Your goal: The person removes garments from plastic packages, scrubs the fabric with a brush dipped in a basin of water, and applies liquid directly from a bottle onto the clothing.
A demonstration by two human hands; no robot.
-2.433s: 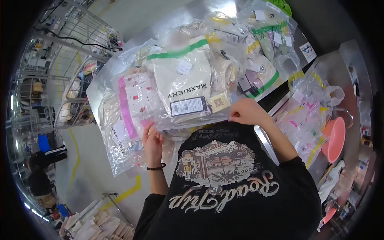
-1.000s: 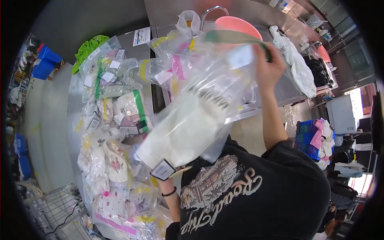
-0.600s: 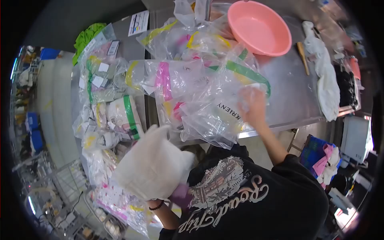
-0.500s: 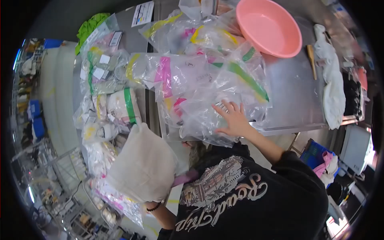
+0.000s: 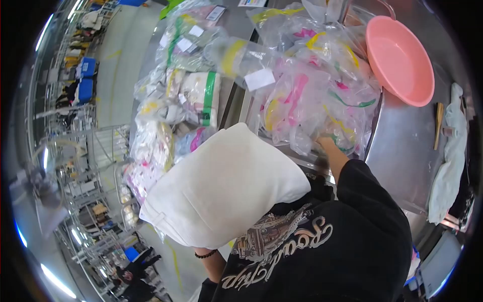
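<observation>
A folded white cloth item (image 5: 226, 186), perhaps a garment, lies over my left forearm and hand, broad and thick. My left hand (image 5: 202, 250) is under its lower edge, holding it. Mostly the wrist with a dark bead bracelet shows; the fingers are hidden. At the near edge of the steel table, my right hand (image 5: 324, 143) is closed on a clear plastic bag (image 5: 302, 136) in a crumpled heap. Its fingertips are partly covered by the film. The bags carry pink, yellow and green strips.
A pink basin (image 5: 400, 60) stands right of the bags. Beyond it lie a wooden-handled tool (image 5: 438, 126) and a white cloth (image 5: 449, 161). Packed bags with green tape (image 5: 209, 98) are piled at left. A white paper label (image 5: 259, 79) lies on the plastic.
My right hand has gone from spread flat on the bags to closed in them, and the bags are more bunched. The white cloth item appears larger and more level. The view has turned left.
</observation>
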